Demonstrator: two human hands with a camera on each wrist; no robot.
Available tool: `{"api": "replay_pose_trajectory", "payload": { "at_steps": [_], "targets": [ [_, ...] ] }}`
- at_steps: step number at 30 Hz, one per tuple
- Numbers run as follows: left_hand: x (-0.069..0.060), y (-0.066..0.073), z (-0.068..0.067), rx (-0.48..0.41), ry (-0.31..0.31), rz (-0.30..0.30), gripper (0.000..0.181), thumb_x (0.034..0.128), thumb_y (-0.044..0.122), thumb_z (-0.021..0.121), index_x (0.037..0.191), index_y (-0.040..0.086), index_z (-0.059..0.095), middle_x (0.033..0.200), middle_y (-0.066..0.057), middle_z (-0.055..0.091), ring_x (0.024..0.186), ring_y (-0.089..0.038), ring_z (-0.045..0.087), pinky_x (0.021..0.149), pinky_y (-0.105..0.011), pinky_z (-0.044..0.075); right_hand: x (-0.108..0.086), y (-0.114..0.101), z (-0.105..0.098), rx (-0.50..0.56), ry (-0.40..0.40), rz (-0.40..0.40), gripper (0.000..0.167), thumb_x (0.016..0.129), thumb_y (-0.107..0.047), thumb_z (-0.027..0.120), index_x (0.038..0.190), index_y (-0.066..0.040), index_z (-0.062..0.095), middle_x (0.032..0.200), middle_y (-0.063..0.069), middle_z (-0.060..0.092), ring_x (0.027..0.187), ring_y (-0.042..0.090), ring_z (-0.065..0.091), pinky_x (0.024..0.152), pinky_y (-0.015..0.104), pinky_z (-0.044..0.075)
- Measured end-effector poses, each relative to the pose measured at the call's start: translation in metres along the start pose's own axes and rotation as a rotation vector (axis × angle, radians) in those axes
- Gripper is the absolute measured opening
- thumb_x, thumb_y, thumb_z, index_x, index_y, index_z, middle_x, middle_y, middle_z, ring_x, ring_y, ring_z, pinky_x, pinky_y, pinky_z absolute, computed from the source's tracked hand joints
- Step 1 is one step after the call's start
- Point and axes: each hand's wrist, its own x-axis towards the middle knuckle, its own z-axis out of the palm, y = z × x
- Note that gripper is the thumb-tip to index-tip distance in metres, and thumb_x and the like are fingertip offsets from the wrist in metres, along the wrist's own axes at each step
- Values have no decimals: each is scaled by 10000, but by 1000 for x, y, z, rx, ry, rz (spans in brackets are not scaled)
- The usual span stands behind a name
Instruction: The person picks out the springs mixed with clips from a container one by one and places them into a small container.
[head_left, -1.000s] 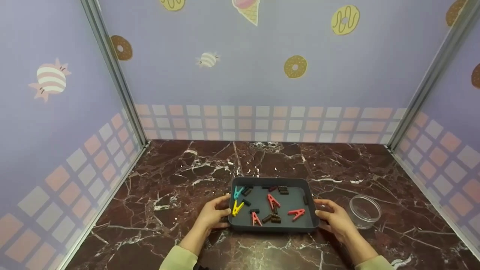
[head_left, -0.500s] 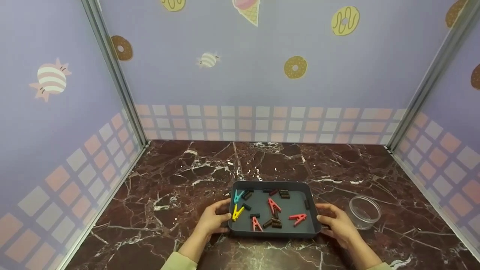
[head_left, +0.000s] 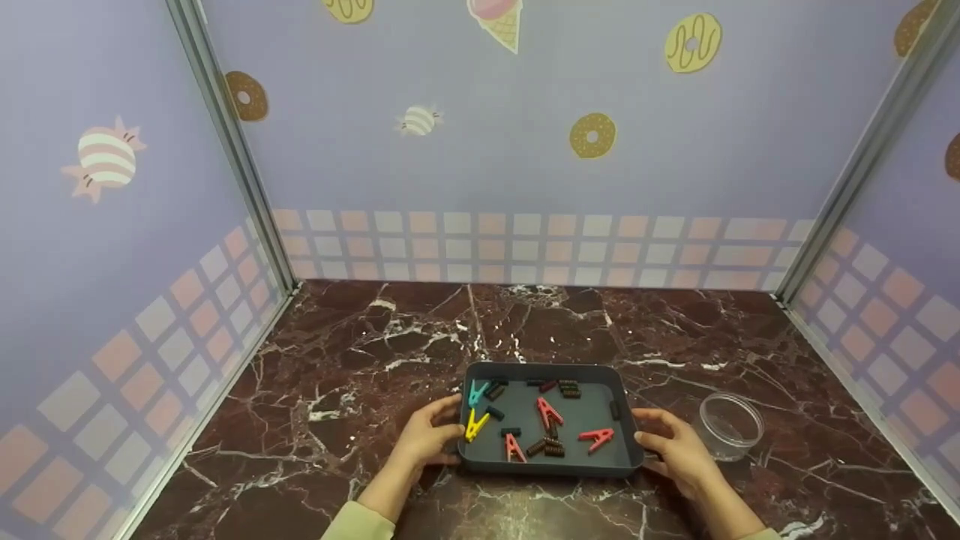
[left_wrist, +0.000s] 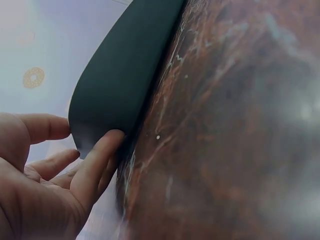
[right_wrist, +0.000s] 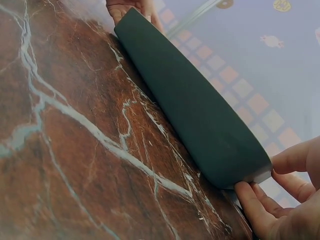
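A dark grey rectangular tray rests on the table. In it lie several red spring clips, a yellow clip, a teal clip and several small dark ribbed cylinders. My left hand holds the tray's left end, thumb at the rim. At the opposite end my right hand holds it likewise. Each wrist view shows the tray's front wall, with fingertips touching its near corner; the contents are hidden there.
A clear round tub stands just right of my right hand. Dark red marble with white veins forms the tabletop. Patterned panels enclose it at the back and both sides.
From one second to half a second ago, both hands drew the tray slightly towards me. Since then tray and hands have hardly moved. The tub stays in place.
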Motion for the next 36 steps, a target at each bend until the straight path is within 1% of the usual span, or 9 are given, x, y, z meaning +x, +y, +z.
{"api": "replay_pose_trajectory", "payload": {
  "at_steps": [3, 9, 12, 15, 18, 21, 27, 31, 36],
  "targets": [
    [4, 3, -2, 3, -16, -20, 642, 924, 1, 651, 1535, 17, 456, 1491, -300, 500, 1128, -370, 679, 693, -515, 645, 0, 0, -1, 4, -7, -5, 518, 976, -21, 625, 1452, 72, 443, 1278, 180, 587, 993, 172, 667, 830, 353, 629],
    [11, 11, -9, -7, -98, -46, 705, 900, -66, 659, 1557, 7, 415, 1418, -289, 563, 1019, -328, 731, 663, -471, 651, 0, 1, -1, 2, -4, -4, 521, 973, -23, 630, 1449, 77, 444, 1246, 156, 598, 988, 164, 665, 825, 347, 629],
    [11, 11, -12, -17, -131, -49, 721, 907, -80, 665, 1569, 5, 392, 1423, -300, 561, 1019, -335, 738, 663, -459, 652, -1, 1, 0, -1, 3, -3, 518, 967, -22, 637, 1443, 76, 456, 1238, 149, 607, 983, 162, 665, 818, 345, 628],
    [11, 10, -14, -22, -151, -43, 716, 922, -71, 667, 1574, 4, 382, 1450, -314, 538, 1049, -346, 731, 676, -453, 654, -1, 2, 0, -6, 17, -1, 513, 964, -21, 641, 1438, 71, 467, 1237, 149, 612, 981, 162, 666, 813, 345, 625],
    [11, 8, -15, -19, -159, -35, 708, 931, -53, 676, 1574, 6, 384, 1474, -320, 517, 1086, -345, 717, 690, -453, 654, -1, 2, 0, -13, 31, 1, 510, 962, -25, 647, 1436, 62, 479, 1253, 162, 612, 980, 163, 665, 806, 344, 623],
    [11, 6, -16, -13, -158, -33, 704, 934, -36, 687, 1571, 7, 389, 1488, -314, 510, 1099, -333, 711, 696, -447, 654, 0, 1, 0, -19, 26, -3, 518, 963, -37, 650, 1443, 57, 478, 1286, 181, 607, 988, 162, 667, 809, 341, 621],
    [9, 6, -17, -12, -163, -30, 694, 939, -40, 678, 1569, 4, 392, 1482, -317, 509, 1089, -326, 712, 688, -440, 654, 0, 3, 0, -19, 15, -2, 524, 967, -47, 648, 1447, 64, 468, 1302, 191, 587, 1002, 161, 664, 823, 343, 622],
    [9, 7, -16, -16, -164, -26, 689, 943, -53, 666, 1571, 2, 388, 1469, -318, 512, 1094, -331, 709, 675, -430, 653, -1, 3, 0, -23, 22, -1, 520, 974, -46, 642, 1452, 60, 467, 1345, 214, 562, 1017, 163, 655, 829, 349, 617],
    [9, 7, -16, -17, -157, -27, 690, 938, -63, 664, 1569, 1, 391, 1469, -322, 511, 1083, -327, 711, 665, -419, 651, 1, 3, 1, -21, 43, 0, 507, 976, -42, 644, 1445, 60, 480, 1359, 229, 565, 1008, 174, 659, 823, 364, 616]
  ]
}}
